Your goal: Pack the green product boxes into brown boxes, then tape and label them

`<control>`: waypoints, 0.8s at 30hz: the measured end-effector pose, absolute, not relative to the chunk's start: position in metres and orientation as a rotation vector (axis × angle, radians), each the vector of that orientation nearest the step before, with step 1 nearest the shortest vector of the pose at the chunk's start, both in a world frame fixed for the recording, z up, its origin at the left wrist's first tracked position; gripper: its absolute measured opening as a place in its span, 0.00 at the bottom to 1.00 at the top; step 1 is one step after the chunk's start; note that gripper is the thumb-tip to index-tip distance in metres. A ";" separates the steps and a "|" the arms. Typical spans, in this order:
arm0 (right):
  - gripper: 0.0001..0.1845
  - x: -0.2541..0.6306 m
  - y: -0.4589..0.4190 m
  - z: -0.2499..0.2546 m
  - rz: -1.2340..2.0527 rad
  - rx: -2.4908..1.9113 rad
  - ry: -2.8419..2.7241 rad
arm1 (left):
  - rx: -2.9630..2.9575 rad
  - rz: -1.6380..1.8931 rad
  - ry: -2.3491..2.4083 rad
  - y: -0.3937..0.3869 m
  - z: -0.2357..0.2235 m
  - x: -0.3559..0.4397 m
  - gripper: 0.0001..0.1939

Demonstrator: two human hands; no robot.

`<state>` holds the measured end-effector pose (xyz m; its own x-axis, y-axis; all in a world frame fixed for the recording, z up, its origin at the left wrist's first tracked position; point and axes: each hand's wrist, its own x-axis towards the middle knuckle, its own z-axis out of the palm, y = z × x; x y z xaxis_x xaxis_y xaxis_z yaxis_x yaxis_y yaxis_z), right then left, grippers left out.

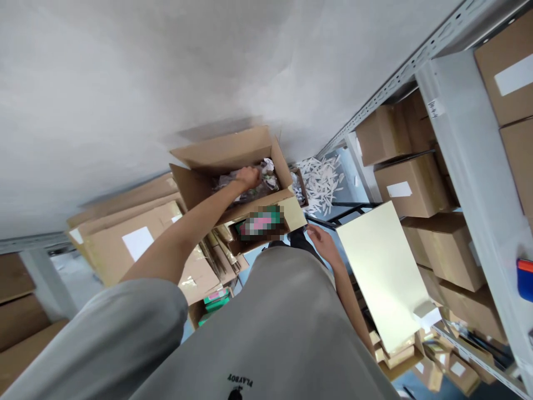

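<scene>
Had left hand curled, grip unclear, over probably light, slippery plastic wrap, best pinched by folds, inside cardboard carton, and right hand loosely open

Open straight above the left hand, through the mouth of the large carton; closed ahead of this grip by the raised far flap, and on its right by the side wall; crowded around the fingers with clear wrapping and crumpled paper; bounded on the near side by the carton's front edge, beneath the forearm; blocked farther left by the stacked cardboard. Free to pass rightward from the right hand, only until the pale panel; obstructed ahead and rightward by the black frame; tight at the fingertips, just beside the carton's near corner.
</scene>
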<state>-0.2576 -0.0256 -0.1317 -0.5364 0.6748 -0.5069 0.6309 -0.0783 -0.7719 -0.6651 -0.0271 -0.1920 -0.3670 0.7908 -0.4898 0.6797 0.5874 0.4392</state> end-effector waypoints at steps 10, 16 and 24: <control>0.31 -0.300 -0.007 -0.130 1.818 -1.171 -2.243 | 1.364 0.140 2.386 -0.110 -0.130 -0.682 0.17; 0.30 -0.331 -0.004 -0.096 1.661 -0.968 -2.362 | 1.279 0.549 2.612 -0.176 -0.064 -0.661 0.19; 0.43 -0.368 -0.036 -0.037 1.951 -0.590 -2.116 | 1.097 0.966 2.597 -0.246 0.007 -0.553 0.15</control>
